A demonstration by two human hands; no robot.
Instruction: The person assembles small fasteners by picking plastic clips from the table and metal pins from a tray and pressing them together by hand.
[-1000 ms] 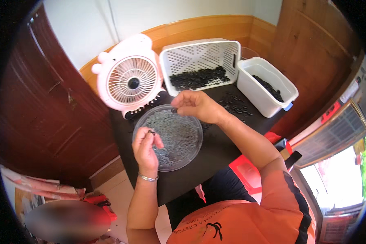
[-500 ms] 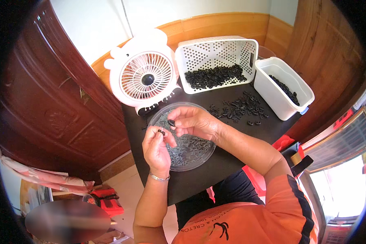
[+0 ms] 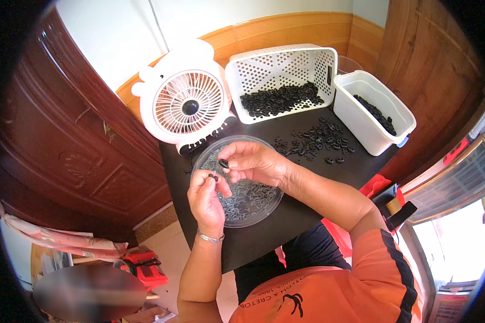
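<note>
- We look down on a dark table (image 3: 269, 231), where two bare hands meet over a round clear tray (image 3: 253, 223) of small grey pieces (image 3: 253, 198).
- We see the left hand (image 3: 207, 203) pinching a small black part (image 3: 214, 177) between thumb and fingertip.
- We see the right hand (image 3: 258, 164) gripping a black oval piece (image 3: 223, 163) between thumb and fingers, near the left hand's part but seemingly apart from it.
- Right of the tray, we find loose black pieces (image 3: 328, 137) scattered on the table.
- Behind these, we notice a white perforated basket (image 3: 253, 81) and, to its right, a white bin (image 3: 361, 126), both holding black pieces.
- Beyond the tray, at left, we see a pale fan (image 3: 191, 107).
</note>
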